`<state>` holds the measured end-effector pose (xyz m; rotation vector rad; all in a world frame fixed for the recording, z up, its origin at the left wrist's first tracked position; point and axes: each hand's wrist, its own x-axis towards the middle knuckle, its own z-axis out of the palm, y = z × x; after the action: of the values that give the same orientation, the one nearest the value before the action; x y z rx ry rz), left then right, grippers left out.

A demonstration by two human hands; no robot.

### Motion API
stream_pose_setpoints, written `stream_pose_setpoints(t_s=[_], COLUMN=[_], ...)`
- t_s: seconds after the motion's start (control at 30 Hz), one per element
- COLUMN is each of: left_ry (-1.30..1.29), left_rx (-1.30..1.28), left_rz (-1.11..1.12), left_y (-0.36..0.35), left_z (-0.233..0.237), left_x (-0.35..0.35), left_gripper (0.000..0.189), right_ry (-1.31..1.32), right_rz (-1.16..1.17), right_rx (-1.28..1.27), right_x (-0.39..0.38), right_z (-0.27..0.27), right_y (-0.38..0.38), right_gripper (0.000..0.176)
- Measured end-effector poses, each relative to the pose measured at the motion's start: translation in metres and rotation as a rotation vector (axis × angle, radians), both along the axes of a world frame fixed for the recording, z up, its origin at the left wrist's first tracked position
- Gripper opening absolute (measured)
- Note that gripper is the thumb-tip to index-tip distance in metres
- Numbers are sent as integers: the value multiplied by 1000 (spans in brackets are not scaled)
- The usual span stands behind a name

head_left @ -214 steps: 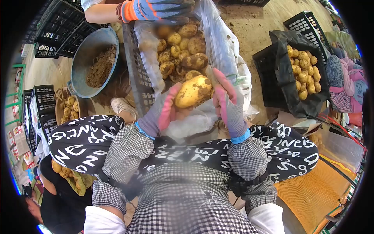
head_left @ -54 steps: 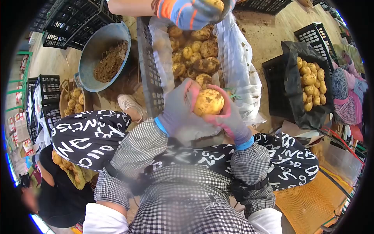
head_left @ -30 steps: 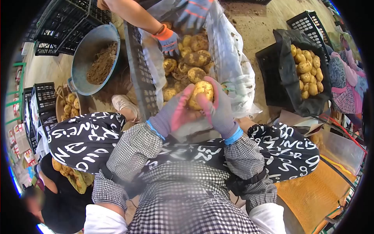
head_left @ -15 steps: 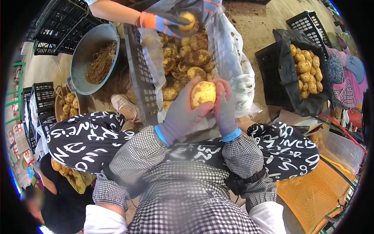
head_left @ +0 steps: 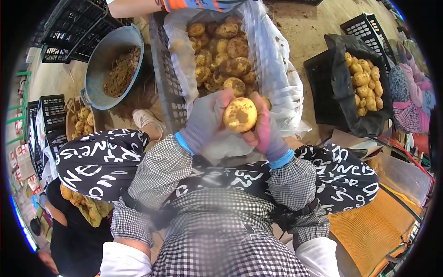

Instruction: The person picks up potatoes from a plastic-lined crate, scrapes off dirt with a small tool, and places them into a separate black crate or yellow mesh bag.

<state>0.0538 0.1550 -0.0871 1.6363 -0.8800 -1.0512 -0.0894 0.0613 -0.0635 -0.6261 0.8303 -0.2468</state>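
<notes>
A yellow potato with brown soil patches is held up in front of me, over the near end of the lined crate. My right hand, in a grey and pink glove, grips it from the right, with the thumb under its lower edge. On the other side, the curled fingers of my gloved left hand press against the potato; their tips are partly hidden. Below and beyond lie several soil-covered potatoes in a black crate with a whitish plastic liner.
Another person's orange and blue gloved hand is at the crate's far end. A blue tub of soil stands left. To the right, a black-lined crate holds cleaner potatoes. An orange mesh sheet lies at lower right.
The potato has turned, showing a soil patch, with my right thumb now beneath it. My left hand has shifted slightly left. The other person's hand, earlier holding a potato, has moved back toward the far edge.
</notes>
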Motion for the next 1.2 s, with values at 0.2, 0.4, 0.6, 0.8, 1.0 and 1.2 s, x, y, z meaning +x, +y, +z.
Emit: stream_pose_setpoints(t_s=[0.2,0.4,0.6,0.8,1.0,1.2], left_ry=[-208,-205,-131,-571,-456,-664], left_rx=[-105,-19,77,-151,-57,-42], left_rz=[-312,-304,-224,-183,-89,-85], left_y=[-2,2,6,0,2,8], left_z=[20,24,26,1,0,-8], left_x=[-3,-7,-17,-28,-19,-16], left_gripper=[70,67,67,94,95,80], right_ry=[59,221,258,385,122,169], right_rz=[56,183,258,104,136,98], right_rx=[-7,-232,-727,-159,-935,-326], right_x=[-8,-14,-23,-10,-17,-18], right_z=[12,-5,-40,15,-16,-10], right_y=[-9,-15,-6,-24,-16,-3], right_gripper=[49,47,48,46,45,48])
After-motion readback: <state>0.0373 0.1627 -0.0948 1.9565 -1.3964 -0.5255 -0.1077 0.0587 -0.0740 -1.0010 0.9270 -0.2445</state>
